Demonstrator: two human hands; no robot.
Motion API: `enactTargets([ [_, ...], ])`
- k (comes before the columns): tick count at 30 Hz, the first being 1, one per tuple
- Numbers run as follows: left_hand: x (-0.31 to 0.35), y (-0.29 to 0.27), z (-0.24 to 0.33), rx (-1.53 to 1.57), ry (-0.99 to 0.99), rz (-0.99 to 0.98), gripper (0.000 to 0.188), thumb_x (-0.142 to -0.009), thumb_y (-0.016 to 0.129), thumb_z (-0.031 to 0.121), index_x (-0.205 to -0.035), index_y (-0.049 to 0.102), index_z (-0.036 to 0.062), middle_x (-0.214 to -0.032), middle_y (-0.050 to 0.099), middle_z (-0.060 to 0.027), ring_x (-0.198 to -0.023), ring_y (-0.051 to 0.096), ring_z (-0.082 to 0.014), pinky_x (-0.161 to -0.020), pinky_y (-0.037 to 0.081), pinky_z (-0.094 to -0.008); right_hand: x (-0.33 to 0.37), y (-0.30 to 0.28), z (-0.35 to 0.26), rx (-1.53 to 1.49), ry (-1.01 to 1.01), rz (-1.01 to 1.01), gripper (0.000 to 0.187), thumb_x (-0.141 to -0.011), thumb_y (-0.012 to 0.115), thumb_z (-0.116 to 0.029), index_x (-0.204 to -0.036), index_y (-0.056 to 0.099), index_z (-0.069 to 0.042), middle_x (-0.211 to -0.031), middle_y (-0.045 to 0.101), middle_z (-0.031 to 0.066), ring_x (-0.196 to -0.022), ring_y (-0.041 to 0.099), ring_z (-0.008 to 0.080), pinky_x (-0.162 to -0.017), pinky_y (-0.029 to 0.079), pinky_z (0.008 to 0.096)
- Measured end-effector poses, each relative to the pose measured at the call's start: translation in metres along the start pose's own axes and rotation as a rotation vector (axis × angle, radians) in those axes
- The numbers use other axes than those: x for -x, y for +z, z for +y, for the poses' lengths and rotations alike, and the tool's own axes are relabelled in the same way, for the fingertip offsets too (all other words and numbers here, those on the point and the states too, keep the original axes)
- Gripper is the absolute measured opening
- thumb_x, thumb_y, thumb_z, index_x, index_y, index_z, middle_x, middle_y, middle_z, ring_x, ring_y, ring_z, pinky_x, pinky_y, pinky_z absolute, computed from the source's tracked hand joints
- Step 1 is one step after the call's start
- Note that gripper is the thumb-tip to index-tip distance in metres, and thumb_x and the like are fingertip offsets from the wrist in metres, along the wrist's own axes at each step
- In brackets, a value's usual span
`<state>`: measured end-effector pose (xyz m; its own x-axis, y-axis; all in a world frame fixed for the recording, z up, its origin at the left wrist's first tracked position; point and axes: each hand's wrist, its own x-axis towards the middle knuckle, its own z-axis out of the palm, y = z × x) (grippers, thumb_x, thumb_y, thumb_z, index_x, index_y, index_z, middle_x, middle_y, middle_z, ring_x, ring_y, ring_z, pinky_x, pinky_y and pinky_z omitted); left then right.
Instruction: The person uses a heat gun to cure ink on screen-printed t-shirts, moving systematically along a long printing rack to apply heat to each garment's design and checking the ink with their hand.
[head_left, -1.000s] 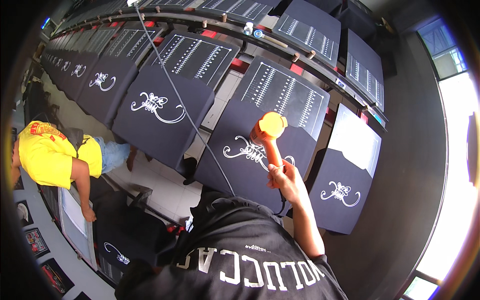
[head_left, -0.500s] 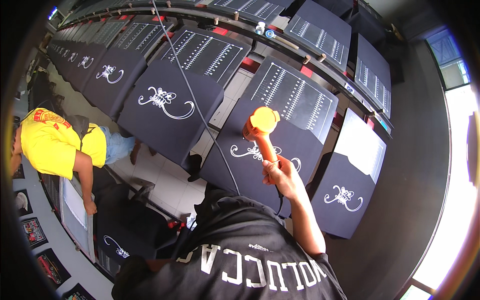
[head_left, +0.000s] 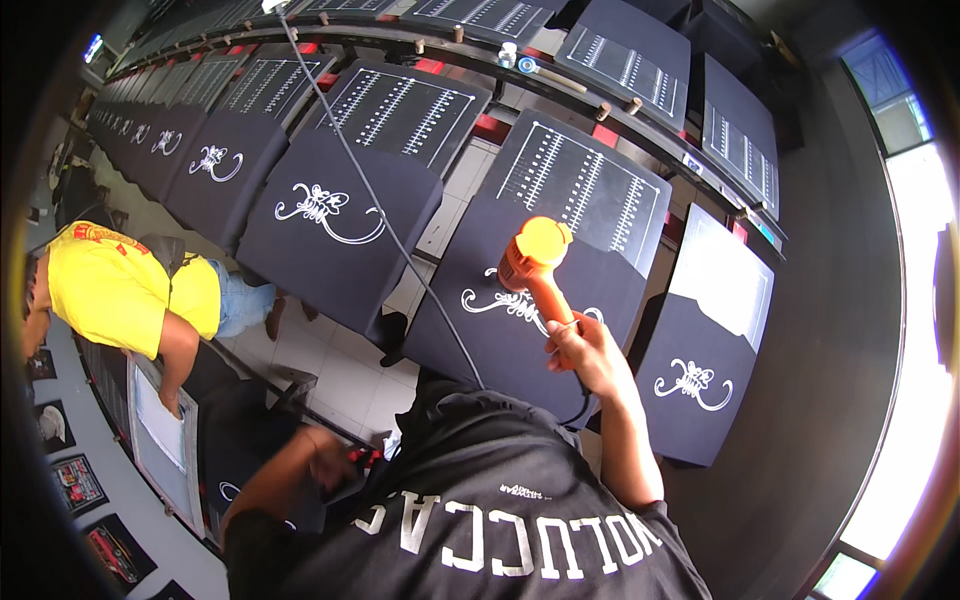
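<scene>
Yellow shirt: at the far left a co-worker (head_left: 120, 280) bends over a pale framed screen (head_left: 163, 430), one hand down on it.
Row of dark cloths (head_left: 225, 200): running through the upper left, each one I can make out already carries a white scroll motif; wet or dry, I can't tell.
Left hand (head_left: 328, 460): lower left of centre, empty as far as I see, and too blurred to tell whether its fingers are apart or together.
Middle cloth (head_left: 470, 350): printed too, smooth and dark, covering the lower part of a ruled board (head_left: 590, 190); its curling motif (head_left: 520, 309) is partly hidden, so I can't judge it complete.
Orange tool (head_left: 542, 250): mid-frame over that motif, gun-shaped, with a round, bright end; whether it's running doesn't show.
Right hand (head_left: 590, 355): right of centre, fingers wrapped firmly round the tool's handle.
Right-hand cloth (head_left: 680, 430): motif whole and crisp; any work left on it doesn't show.
</scene>
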<state>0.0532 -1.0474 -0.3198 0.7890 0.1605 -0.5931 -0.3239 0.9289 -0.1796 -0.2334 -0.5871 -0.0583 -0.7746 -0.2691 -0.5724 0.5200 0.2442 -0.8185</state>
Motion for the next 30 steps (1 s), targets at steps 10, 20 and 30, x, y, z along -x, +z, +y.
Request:
enactTargets([
  [10, 0.324, -0.007, 0.181, 0.953, 2.038, 0.921, 0.058, -0.106, 0.038, 0.049, -0.142, 0.042, 0.0041, -0.118, 0.062, -0.0159, -0.107, 0.061, -0.0254, -0.095, 0.049, -0.0382, 0.028, 0.0, 0.016, -0.029, -0.004, 0.113, 0.04, -0.097, 0.063, -0.034, -0.111, 0.059, 0.004, -0.08, 0.058, 0.0037, -0.066, 0.058, 0.0118, -0.064, 0.051, 0.0282],
  [20, 0.28, -0.016, 0.15, 0.716, 1.373, 1.839, 0.034, -0.104, 0.049, 0.034, -0.09, 0.057, 0.0042, -0.063, 0.054, -0.0024, -0.045, 0.05, -0.0162, -0.042, 0.038, -0.0315, 0.039, 0.009, 0.035, -0.039, 0.024, 0.074, 0.047, -0.096, 0.065, -0.037, -0.117, 0.058, 0.005, -0.082, 0.061, 0.0046, -0.065, 0.061, 0.0113, -0.065, 0.055, 0.0283],
  [30, 0.225, -0.041, 0.161, 0.639, 0.668, 2.39, 0.033, -0.102, 0.042, 0.026, -0.111, 0.058, -0.0019, -0.108, 0.066, -0.026, -0.098, 0.064, -0.0442, -0.084, 0.05, -0.0533, 0.052, -0.011, 0.032, -0.023, 0.073, 0.143, 0.039, -0.097, 0.065, -0.032, -0.111, 0.06, 0.004, -0.08, 0.061, 0.0047, -0.065, 0.062, 0.0125, -0.064, 0.054, 0.0283],
])
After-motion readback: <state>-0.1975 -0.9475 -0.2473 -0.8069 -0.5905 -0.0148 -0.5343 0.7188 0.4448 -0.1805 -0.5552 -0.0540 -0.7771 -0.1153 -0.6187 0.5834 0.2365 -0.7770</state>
